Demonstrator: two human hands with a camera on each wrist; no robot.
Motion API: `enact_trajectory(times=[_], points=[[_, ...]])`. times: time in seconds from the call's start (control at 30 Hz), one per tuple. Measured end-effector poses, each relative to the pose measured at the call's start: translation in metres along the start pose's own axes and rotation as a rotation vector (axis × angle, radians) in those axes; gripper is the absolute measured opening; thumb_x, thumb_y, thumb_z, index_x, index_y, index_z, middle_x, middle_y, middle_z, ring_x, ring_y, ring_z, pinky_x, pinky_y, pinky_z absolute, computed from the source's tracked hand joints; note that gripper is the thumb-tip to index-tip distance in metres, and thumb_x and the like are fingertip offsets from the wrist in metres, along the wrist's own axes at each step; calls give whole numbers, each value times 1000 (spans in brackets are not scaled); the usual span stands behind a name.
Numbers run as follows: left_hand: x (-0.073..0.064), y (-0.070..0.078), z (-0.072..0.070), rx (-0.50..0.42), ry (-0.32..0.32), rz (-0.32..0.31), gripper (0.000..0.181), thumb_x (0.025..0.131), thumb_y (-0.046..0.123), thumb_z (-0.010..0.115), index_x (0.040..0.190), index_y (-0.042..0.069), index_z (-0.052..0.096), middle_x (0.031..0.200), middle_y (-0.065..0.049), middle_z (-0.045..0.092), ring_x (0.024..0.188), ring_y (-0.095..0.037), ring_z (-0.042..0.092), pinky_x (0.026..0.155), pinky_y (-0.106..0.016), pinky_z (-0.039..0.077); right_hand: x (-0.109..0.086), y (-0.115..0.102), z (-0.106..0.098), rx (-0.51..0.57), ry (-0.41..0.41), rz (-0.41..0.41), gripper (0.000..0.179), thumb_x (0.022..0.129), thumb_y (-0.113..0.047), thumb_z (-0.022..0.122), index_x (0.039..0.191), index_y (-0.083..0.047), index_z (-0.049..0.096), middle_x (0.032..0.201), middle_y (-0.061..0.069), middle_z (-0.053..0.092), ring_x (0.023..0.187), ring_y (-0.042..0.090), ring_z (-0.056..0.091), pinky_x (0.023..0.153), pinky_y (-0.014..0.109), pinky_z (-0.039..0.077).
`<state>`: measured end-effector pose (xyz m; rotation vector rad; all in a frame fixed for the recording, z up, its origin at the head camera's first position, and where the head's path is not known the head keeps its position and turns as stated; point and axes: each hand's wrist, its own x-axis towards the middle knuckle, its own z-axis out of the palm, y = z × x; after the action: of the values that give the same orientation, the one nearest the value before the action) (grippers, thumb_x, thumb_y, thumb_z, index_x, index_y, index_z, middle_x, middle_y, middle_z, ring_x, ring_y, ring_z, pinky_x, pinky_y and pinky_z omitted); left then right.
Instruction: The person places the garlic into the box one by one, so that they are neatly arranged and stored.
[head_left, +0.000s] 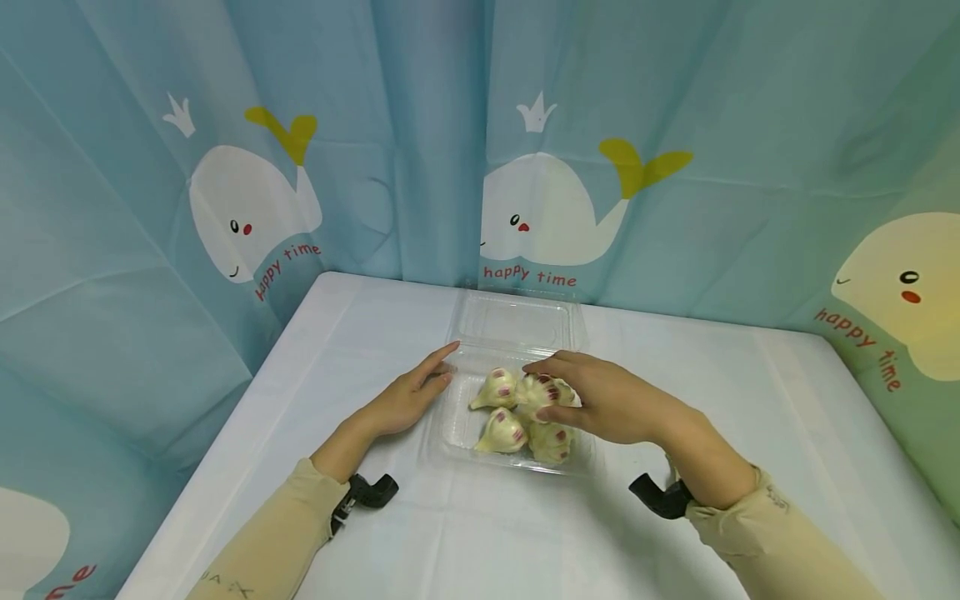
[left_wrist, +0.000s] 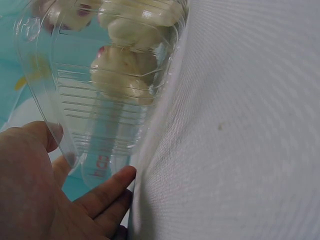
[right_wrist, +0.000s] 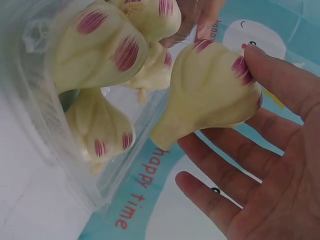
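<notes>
A clear plastic clamshell box [head_left: 461, 450] lies on the table with its lid [head_left: 517, 321] folded back. Several cream garlic bulbs [head_left: 501, 431] with purple streaks sit inside. My right hand [head_left: 618, 398] is over the box's right half, pinching one garlic bulb [right_wrist: 210, 90] between thumb and fingertips. In the right wrist view that bulb is beside the other bulbs [right_wrist: 100, 125], its stem pointing down and left. My left hand [head_left: 408, 400] is at the box's left side, fingers fairly straight. Its thumb and forefinger touch the rim [left_wrist: 42, 107] in the left wrist view.
A white cloth covers the table [head_left: 375, 533]. Behind and beside it hangs a blue-green curtain [head_left: 435, 142] with whale prints. Black camera mounts [head_left: 663, 497] are strapped at both wrists, by the beige sleeves [head_left: 780, 542].
</notes>
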<state>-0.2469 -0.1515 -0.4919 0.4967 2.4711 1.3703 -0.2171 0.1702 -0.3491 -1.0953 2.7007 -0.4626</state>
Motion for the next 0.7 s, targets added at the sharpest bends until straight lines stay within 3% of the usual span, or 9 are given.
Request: enact_trajectory(times=[0.37,0.7], points=[[0,0,0,6,7,5,57,111,54,37,164,48,18,160,-9,46,150,-35,42,122,-60,32,13,-9,2,-10,-33,-34,54,98,-29,74,148,-18,56,128,-8,63,112,12,61,97,41,54],[-1,2,0,1,0,-1,55,111,52,38,162,54,17,160,-9,46,150,-35,42,123,-59,32,24,-15,6,-11,-61,-68,55,97,-28,76,147,-18,57,131,-7,64,115,12,61,100,41,53]])
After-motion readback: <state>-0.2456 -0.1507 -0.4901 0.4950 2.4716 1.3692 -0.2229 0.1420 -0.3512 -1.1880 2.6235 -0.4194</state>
